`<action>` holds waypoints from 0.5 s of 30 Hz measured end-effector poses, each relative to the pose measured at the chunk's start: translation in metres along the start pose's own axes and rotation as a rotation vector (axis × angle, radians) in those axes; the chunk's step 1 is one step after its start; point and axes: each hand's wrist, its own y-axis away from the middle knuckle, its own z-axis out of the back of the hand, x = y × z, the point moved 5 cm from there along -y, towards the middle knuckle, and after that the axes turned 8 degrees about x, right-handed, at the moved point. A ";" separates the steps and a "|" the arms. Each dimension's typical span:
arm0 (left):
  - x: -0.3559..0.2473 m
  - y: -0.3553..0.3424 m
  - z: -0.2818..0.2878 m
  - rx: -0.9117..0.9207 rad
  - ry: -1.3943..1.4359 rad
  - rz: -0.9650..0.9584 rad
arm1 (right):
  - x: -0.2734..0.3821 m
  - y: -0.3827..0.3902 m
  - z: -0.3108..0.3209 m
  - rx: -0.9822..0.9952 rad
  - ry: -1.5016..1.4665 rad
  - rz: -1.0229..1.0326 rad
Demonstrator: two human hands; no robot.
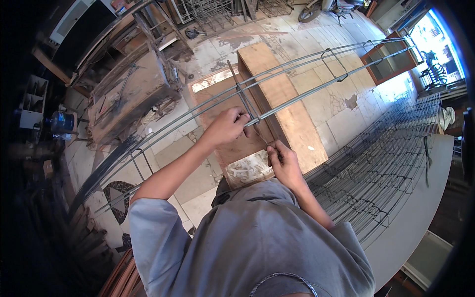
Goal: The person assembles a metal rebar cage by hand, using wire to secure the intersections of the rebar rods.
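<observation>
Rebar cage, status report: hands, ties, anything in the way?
Left hand gripping the long rebars at the stirrup. Right hand pinching thin tie wire. Cage resting across wooden bench; nothing blocking.

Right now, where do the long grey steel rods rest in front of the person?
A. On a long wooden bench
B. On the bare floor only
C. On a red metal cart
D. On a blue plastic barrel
A: the long grey steel rods lie across the long wooden bench, where the left hand closes its grip on them.

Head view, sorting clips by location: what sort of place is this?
Likely a metalwork or rebar workshop: long steel rods on a wooden bench, finished rebar cages stacked at right.
</observation>
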 end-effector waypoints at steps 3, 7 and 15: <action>-0.002 0.002 0.000 -0.015 -0.027 -0.015 | 0.005 -0.008 -0.003 0.021 0.060 0.056; -0.002 0.003 0.001 -0.012 -0.027 -0.036 | 0.029 -0.023 -0.005 0.043 0.148 0.078; -0.003 0.003 -0.001 -0.050 -0.013 -0.059 | 0.031 -0.051 -0.012 -0.098 -0.040 0.091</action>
